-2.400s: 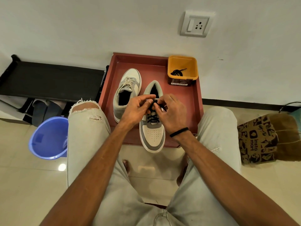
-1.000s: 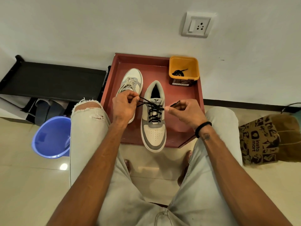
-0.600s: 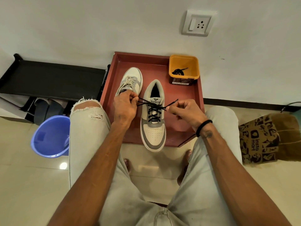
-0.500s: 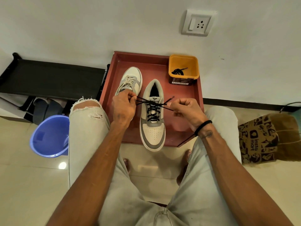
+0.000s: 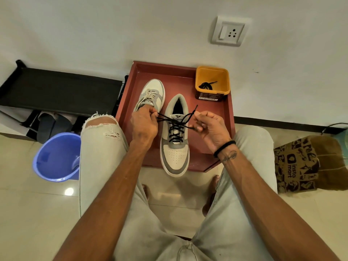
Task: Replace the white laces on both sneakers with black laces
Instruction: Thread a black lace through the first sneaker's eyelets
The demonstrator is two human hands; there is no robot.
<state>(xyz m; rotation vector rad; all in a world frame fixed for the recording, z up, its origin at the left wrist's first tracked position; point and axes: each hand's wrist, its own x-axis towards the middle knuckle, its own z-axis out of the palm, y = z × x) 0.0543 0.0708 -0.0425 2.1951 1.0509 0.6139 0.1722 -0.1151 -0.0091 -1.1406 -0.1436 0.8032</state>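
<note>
The near sneaker [image 5: 175, 144], grey and cream, lies on the red tray [image 5: 225, 117] with its toe over the near edge, threaded with a black lace [image 5: 176, 129]. The left hand [image 5: 144, 124] pinches one lace end between curled fingers, and the right hand [image 5: 209, 127] pinches the other, both ends pulled out sideways and crossing above the tongue. Just left and farther back sits the second sneaker [image 5: 153, 95] with white laces [image 5: 148, 96]. At the tray's far right corner an orange tub [image 5: 212, 76] holds another black lace [image 5: 207, 85]. A blue bucket [image 5: 54, 159] stands on the floor to the left
</note>
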